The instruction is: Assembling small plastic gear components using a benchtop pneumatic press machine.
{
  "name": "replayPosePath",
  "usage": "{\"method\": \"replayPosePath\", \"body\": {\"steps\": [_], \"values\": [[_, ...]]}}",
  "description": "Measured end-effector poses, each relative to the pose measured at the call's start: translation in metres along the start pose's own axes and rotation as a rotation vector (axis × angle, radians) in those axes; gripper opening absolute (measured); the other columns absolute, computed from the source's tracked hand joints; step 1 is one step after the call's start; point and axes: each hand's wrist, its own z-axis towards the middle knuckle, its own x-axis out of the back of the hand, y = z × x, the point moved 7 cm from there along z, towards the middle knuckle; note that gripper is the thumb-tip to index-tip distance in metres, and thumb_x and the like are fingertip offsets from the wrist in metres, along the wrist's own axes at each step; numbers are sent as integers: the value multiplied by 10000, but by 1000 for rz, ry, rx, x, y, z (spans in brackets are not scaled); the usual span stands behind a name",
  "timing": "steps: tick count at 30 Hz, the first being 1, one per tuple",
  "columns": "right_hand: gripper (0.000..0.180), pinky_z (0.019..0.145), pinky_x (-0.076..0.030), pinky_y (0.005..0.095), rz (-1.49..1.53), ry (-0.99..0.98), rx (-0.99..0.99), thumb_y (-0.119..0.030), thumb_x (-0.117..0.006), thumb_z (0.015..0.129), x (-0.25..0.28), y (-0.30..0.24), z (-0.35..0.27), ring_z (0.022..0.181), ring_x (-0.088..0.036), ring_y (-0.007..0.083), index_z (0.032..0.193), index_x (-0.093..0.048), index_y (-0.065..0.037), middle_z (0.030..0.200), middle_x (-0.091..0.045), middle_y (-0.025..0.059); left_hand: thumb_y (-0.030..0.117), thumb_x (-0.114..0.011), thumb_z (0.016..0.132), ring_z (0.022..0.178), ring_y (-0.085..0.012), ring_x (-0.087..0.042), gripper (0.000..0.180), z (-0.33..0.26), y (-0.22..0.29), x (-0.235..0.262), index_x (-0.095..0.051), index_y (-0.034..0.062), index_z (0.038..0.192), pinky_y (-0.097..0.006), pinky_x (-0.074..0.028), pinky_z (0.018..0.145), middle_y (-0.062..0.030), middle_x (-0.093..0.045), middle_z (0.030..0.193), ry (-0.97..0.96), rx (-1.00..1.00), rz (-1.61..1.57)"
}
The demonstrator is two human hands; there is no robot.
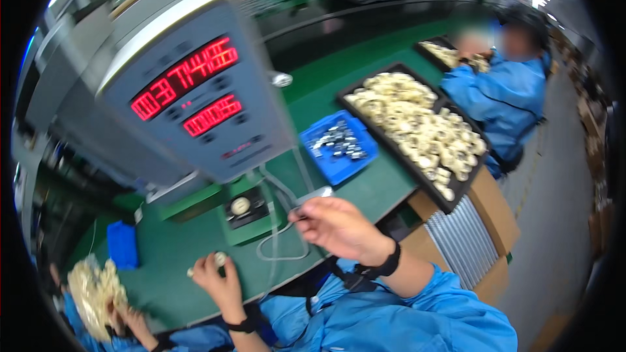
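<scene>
The left hand pinches a small cream, round ring-shaped part at its fingertips, flat face up, just above the green counter; being round, it shows no long axis. The right hand hovers at about 2 o'clock from the left, fingers curled and pointing toward 9 o'clock; whether it grips anything I cannot tell. A black wrist strap circles each wrist.

At 12 o'clock from the left hand sits a green fixture block with a black square seat holding another cream round part, lying flat. Thin pale cables loop across the counter between the fixture and the right hand. Above leans a grey metal control box with red lit digits, tilted.

At 1 o'clock a blue plastic bin holds small shiny metal pieces. Beyond it a long black tray, its long axis running from 11 to 5 o'clock, is heaped with cream parts. A person in a blue coat works at its far end.

The near counter edge runs just beneath both wrists; bare green surface lies left of the left hand.
</scene>
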Motion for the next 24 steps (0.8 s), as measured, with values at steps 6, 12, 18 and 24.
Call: {"method": "replayPosePath", "body": {"steps": [6,12,18,24], "values": [[179,757,-522,276,159,-148,-115,-130,-579,1023,-17,16,10,901,-629,147,1163,-637,-34,1097,-673,110,141,-745,834,1119,-387,-479,323,-3,4,11,-670,13,1121,-492,-400,988,-199,-539,1172,9,114,-24],[312,798,-517,270,153,-127,-94,-121,-570,1028,-17,30,42,971,-615,153,1317,-559,-2,1134,-643,96,160,-755,818,1112,-392,-485,336,1,6,11,-678,17,1112,-506,-384,1015,-191,-538,1147,3,134,-45],[306,888,-531,281,194,-109,-127,-150,-588,1032,-39,69,93,1021,-607,161,1298,-561,-1,1157,-607,77,172,-759,817,1096,-383,-494,330,3,8,12,-683,28,1104,-508,-366,1035,-178,-545,1133,15,131,-48],[261,935,-558,248,286,-110,-158,-51,-540,1032,-43,85,112,1061,-620,164,1284,-568,10,1178,-606,73,169,-768,811,1097,-374,-497,342,3,7,12,-683,26,1110,-486,-385,1022,-175,-553,1134,19,130,-24]]}}
